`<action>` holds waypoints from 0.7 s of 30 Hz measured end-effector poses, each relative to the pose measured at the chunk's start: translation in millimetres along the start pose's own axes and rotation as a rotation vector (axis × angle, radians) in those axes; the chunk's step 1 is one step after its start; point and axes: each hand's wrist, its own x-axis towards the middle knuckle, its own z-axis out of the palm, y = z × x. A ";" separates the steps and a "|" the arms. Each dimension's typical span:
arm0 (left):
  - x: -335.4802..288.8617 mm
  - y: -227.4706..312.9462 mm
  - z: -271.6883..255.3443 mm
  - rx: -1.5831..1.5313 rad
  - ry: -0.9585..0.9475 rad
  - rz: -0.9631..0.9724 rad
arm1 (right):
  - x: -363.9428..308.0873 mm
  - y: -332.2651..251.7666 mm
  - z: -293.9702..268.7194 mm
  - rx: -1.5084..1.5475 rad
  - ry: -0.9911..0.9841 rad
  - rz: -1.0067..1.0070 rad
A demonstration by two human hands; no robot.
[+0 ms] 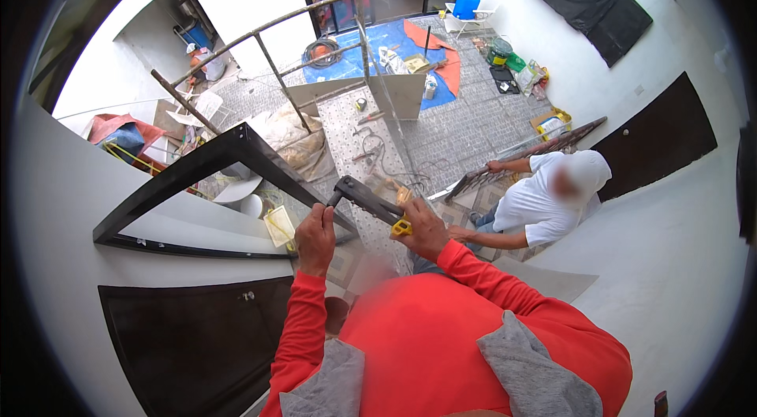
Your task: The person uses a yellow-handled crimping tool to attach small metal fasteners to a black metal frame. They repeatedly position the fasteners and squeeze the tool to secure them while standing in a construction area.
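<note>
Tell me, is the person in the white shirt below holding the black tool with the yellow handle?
No, the black tool with the yellow handle is held by the red-sleeved left hand and right hand; the person in the white shirt grips a metal grille.

We cannot see the right grip's (426, 229) fingers where they wrap under the dark clamp tool (367, 198). A blurred patch just below both grips hides whatever lies there. Far beyond the grips, the clutter on the blue tarp (394, 46) is too small to identify.
</note>
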 end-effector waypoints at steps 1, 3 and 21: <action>0.3 -0.2 0.4 0.007 -0.026 -0.017 | 0.0 -0.1 -0.6 -0.004 0.005 -0.001; 0.7 1.2 1.2 -0.043 -0.011 -0.038 | -0.1 -0.4 -1.4 -0.003 0.007 0.007; 0.7 8.7 2.9 -0.163 0.041 -0.053 | -0.1 8.6 4.4 -0.006 0.015 -0.010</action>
